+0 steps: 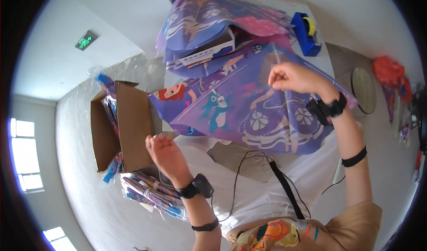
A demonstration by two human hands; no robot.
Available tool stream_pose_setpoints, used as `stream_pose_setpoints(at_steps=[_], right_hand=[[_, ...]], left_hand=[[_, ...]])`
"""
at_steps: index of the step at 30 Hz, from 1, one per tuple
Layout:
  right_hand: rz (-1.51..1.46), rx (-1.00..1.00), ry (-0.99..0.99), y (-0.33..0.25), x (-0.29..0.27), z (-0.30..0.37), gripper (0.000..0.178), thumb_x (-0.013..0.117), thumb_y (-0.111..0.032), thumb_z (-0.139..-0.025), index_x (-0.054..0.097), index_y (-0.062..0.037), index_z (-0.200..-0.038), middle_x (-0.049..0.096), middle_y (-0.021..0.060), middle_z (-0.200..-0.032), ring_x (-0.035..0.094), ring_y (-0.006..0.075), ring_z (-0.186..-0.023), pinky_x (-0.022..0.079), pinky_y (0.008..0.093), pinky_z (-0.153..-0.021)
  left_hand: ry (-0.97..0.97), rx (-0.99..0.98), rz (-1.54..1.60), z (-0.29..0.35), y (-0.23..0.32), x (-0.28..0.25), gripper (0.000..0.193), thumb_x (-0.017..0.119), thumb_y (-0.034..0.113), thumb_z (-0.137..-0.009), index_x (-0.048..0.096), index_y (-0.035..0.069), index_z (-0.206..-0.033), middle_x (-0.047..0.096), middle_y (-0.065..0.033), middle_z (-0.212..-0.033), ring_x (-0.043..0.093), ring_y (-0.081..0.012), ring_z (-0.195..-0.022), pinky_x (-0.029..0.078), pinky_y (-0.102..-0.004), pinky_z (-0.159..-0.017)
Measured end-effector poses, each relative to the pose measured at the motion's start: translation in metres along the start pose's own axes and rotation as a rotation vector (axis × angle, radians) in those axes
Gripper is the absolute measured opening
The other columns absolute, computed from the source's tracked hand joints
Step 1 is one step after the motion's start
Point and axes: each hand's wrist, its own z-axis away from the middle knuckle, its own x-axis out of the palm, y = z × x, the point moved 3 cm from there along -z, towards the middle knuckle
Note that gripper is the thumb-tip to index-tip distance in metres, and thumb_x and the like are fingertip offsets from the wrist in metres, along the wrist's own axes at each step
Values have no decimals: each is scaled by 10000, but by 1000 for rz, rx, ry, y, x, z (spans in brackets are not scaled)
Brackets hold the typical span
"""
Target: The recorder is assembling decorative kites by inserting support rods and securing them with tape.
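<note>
A purple kite-like sheet (262, 99) printed with cartoon figures lies across my lap and the table's near edge, with thin pale rods along it. Above its right part is my right hand (291, 78), fingers curled in a pinch; whatever they hold, if anything, is too small to make out. My left hand (167, 157) is raised off the sheet, beside the cardboard box, with its fingers loosely curled in and nothing visible in them. More printed purple sheets (200, 22) are stacked at the back, draped over a white carton (211, 50).
A blue tape dispenser (307, 35) with a yellow roll stands on the white table (327, 64) at the back right. At left is an open cardboard box (135, 131), with plastic-wrapped bundles (153, 193) below it. A round stool (363, 91) stands right. A black cable (235, 180) crosses my lap.
</note>
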Motion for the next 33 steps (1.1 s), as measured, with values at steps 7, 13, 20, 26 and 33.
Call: stream_pose_setpoints(at_steps=[7,13,20,26,33], right_hand=[[99,246,-28,28,-7,-100,188,706,-89,-823,625,-15,-977,647,32,-766,597,109,-686,464,258,-598],[40,342,54,51,7,-141,125,615,-192,-900,633,-69,-911,641,-6,-909,593,92,-828,453,242,-698],[-35,313,131,78,25,-159,105,590,-137,-933,636,-44,-947,623,-8,-847,570,75,-751,459,226,-667],[-76,223,232,107,30,-168,113,585,-119,-936,587,-35,-1012,572,-15,-784,548,80,-710,463,233,-635],[17,151,406,121,45,-171,152,584,-81,-944,455,-65,-1024,534,-1,-812,524,70,-683,441,217,-600]], left_hand=[[177,-106,-172,-41,-38,-80,133,608,140,-956,601,63,-1065,640,-30,-929,602,-119,-865,464,-269,-799],[398,37,-597,-54,-64,-90,109,637,167,-949,601,65,-947,669,-25,-862,628,-99,-807,449,-232,-747],[499,179,-1027,-59,-84,-108,163,626,195,-961,597,38,-925,600,-7,-810,551,-92,-748,419,-234,-671],[521,171,-1266,-63,-85,-113,178,628,174,-952,618,4,-901,562,-32,-832,516,-121,-749,426,-275,-654],[532,151,-1307,-64,-87,-117,184,650,157,-935,625,-13,-871,574,-45,-837,520,-135,-724,452,-286,-671]])
